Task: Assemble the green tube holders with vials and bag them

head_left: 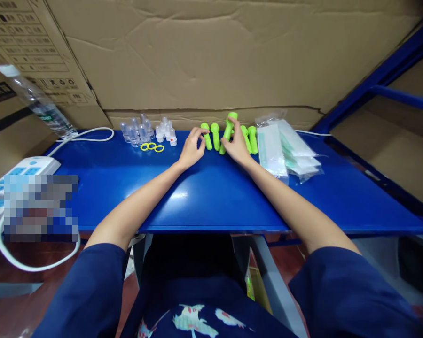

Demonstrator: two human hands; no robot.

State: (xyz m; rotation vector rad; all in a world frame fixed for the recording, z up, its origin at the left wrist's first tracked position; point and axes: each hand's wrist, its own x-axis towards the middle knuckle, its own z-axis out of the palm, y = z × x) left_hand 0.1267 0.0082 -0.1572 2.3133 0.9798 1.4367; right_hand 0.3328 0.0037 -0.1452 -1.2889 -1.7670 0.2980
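Observation:
Several bright green toy flashlights stand in a row at the back of the blue table. My right hand (236, 143) grips one green flashlight (229, 126), tilted and higher than its neighbours, between thumb and fingers. Beside the leftmost flashlight (207, 139), my left hand (192, 148) has thumb and index finger apart, fingertips at its head; whether they touch it I cannot tell. Another flashlight (215, 136) stands between the hands. Two more, including the rightmost flashlight (253, 140), are partly behind or right of my right hand.
Left of my hands are clear plastic caps (134, 135), small white parts (167, 131) and yellow rings (151, 146). Plastic-bagged packs (273, 150) lie right. A water bottle (44, 105), white cable (105, 131) and power strip (28, 166) are far left. Cardboard (197, 61) walls the back.

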